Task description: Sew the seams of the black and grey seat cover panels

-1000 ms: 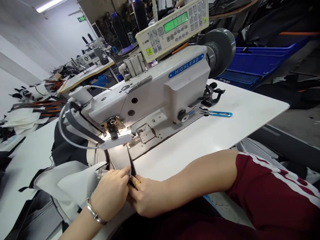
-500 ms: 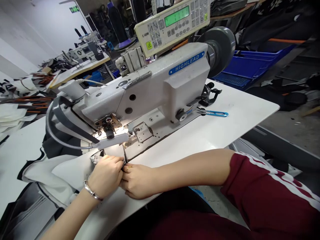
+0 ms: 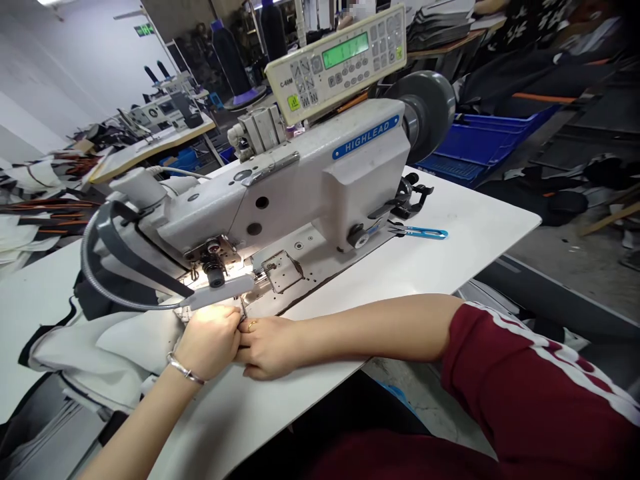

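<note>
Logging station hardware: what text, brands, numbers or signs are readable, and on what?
"HIGHLEAD": blue plate on the sewing machine.
"C-60M": control panel.
"P", "S": two panel keys.
Green display: digits too blurred to read reliably.
Other key markings: too small.
Green sign at back: too small to read.

From here, most fingertips of the left hand [image 3: 207, 340] and right hand [image 3: 270, 347] are hidden, likewise the pinched edge of the white fabric [image 3: 143, 337]. Display [image 3: 345, 51] digits too small to read. Maroon sleeve [image 3: 530, 393] cut off at right, one thread cone [image 3: 273, 30] at top.
</note>
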A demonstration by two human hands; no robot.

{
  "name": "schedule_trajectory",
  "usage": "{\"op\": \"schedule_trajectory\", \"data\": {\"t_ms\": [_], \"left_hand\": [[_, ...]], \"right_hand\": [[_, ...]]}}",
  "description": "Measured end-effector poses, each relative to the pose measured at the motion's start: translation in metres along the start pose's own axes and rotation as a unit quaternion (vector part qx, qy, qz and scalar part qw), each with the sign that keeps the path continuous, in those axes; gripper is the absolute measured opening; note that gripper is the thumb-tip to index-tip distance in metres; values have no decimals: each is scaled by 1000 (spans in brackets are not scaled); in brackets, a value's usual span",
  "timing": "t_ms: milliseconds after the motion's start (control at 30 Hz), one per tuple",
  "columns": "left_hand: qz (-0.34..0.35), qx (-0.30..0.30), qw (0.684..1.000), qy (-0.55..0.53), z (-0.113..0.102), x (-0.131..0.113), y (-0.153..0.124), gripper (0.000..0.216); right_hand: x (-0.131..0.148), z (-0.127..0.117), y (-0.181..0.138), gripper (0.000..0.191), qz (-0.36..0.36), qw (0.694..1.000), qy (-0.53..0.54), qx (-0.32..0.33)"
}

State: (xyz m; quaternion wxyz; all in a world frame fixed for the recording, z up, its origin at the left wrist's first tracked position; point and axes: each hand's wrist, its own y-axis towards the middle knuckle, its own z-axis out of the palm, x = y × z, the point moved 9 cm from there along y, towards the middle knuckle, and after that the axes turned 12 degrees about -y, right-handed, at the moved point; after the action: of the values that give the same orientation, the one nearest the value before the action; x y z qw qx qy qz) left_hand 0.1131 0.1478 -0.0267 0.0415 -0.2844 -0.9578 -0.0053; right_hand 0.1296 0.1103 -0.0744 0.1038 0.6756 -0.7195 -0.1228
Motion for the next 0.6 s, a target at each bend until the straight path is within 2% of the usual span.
{"op": "schedule_trajectory", "data": {"t_ms": [267, 333, 400, 467, 500, 533, 567, 600], "left_hand": [[-80, 15, 996, 35, 5, 19, 13, 15], [-86, 10, 995, 40, -2, 10, 14, 15], [-38, -33, 998, 28, -15, -14, 5, 16], [46, -112, 993, 9, -31, -46, -22, 20], [80, -155, 985, 0, -37, -58, -44, 25], [85, -190, 978, -2, -39, -62, -70, 30], [56, -217, 974, -1, -37, -56, -100, 28], [-13, -234, 972, 11, -33, -40, -133, 24]], "right_hand": [[-18, 5, 2, 37, 4, 1000, 7, -26], [-16, 1, 0, 34, -2, 999, 1, -51], [-13, -6, -3, 29, -2, 996, -7, -87], [-12, -17, -7, 26, 10, 991, -9, -134], [-11, -24, -10, 24, 15, 987, -9, -162], [-10, -31, -12, 24, 15, 981, -9, -193], [-7, -37, -15, 24, 9, 975, -13, -222], [-5, -42, -17, 27, -3, 968, -20, -249]]}}
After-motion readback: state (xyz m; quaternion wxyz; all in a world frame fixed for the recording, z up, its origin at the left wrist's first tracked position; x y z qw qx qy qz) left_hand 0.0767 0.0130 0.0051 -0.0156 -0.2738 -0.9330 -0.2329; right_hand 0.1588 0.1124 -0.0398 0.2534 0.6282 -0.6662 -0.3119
